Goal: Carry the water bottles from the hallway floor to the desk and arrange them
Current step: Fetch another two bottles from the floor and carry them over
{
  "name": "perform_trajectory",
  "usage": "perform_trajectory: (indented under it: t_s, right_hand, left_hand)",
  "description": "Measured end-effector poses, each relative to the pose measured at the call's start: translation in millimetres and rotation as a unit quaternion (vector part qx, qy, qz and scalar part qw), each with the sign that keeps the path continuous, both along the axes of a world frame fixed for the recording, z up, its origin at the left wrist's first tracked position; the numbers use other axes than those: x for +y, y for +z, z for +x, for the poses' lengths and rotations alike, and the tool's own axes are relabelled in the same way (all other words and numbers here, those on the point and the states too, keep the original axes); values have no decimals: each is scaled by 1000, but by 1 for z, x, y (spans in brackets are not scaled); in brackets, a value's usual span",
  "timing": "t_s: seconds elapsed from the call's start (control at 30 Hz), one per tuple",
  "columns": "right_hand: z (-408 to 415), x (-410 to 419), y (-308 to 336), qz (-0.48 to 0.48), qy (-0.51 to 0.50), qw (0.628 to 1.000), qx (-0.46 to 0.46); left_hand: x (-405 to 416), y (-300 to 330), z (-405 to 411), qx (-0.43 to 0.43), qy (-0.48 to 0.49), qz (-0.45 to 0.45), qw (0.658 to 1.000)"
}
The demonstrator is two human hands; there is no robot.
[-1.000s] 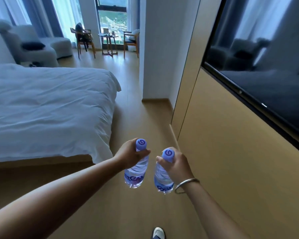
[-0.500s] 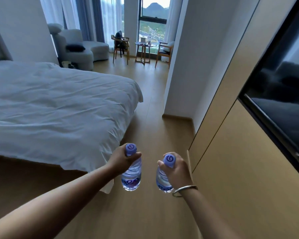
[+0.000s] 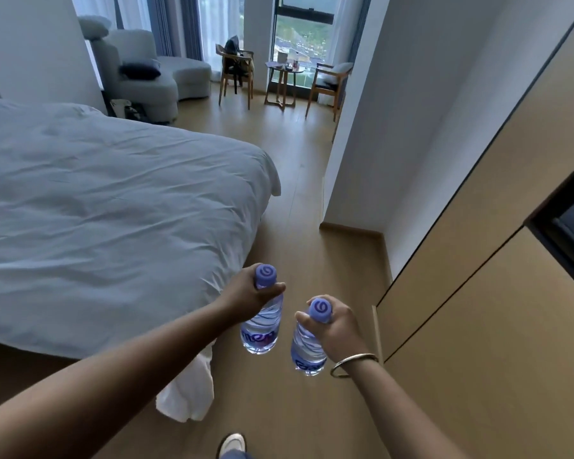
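Two clear plastic water bottles with purple caps hang upright in front of me above the wooden floor. My left hand (image 3: pixel 249 294) is closed around the neck of the left bottle (image 3: pixel 260 332), just under its cap. My right hand (image 3: pixel 337 326), with a metal bangle at the wrist, grips the neck of the right bottle (image 3: pixel 307 351). The bottles are a short gap apart and do not touch. No desk is recognisable in the head view.
A white-covered bed (image 3: pixel 113 207) fills the left, its sheet corner (image 3: pixel 188 390) hanging to the floor. Tan wall panels (image 3: pixel 478 293) and a white wall (image 3: pixel 378 144) close the right. Ahead stand a small round table (image 3: pixel 284 72), two wooden chairs and a grey sofa (image 3: pixel 153 74). My shoe (image 3: pixel 232 443) shows below.
I have walked forward along the passage beside the bed, both bottles still held; the view has lifted and turned, so the dark screen on the right has slid nearly out of frame.
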State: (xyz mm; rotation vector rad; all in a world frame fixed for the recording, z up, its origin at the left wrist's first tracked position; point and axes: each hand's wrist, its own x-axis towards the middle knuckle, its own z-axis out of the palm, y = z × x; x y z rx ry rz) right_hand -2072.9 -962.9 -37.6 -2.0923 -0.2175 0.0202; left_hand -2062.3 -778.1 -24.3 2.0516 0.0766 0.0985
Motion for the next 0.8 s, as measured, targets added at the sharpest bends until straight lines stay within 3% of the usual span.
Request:
perform_trajectory:
  t_s: [0.2, 0.33, 0.57, 0.8]
  right_hand:
    - [94, 37, 9, 24, -42, 999, -19]
    - [141, 48, 4, 37, -66, 997, -7]
    - [221, 67, -8, 46, -119, 992, 13]
    - [344, 74, -13, 60, -74, 995, 34]
  left_hand:
    - [32, 16, 91, -7, 20, -13, 1000]
    - [46, 5, 132, -22, 50, 25, 998]
    - [68, -17, 212, 23, 50, 0, 999]
    - [70, -25, 330, 40, 55, -30, 997]
